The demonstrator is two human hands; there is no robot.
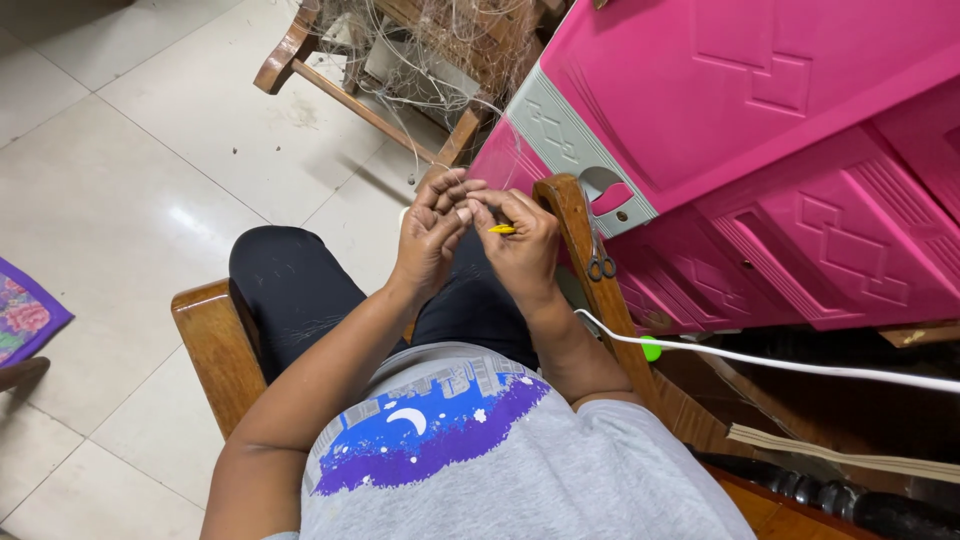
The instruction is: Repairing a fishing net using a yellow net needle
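I sit in a wooden chair, both hands raised together above my black-trousered knees. My right hand (522, 240) pinches a small yellow needle-like tool (501, 230) between thumb and fingers. My left hand (432, 232) meets it fingertip to fingertip, closed on fine pale thread (487, 110) that runs up toward the tangled netting (440, 40) ahead; the thread in the fingers is too thin to make out clearly.
A pink plastic cabinet (780, 150) stands close on the right. Small scissors (600, 262) hang by the wooden armrest (590, 270). A white cable (780, 362) crosses at the right. A wooden frame (330, 80) holds the netting; tiled floor (120, 220) lies to the left.
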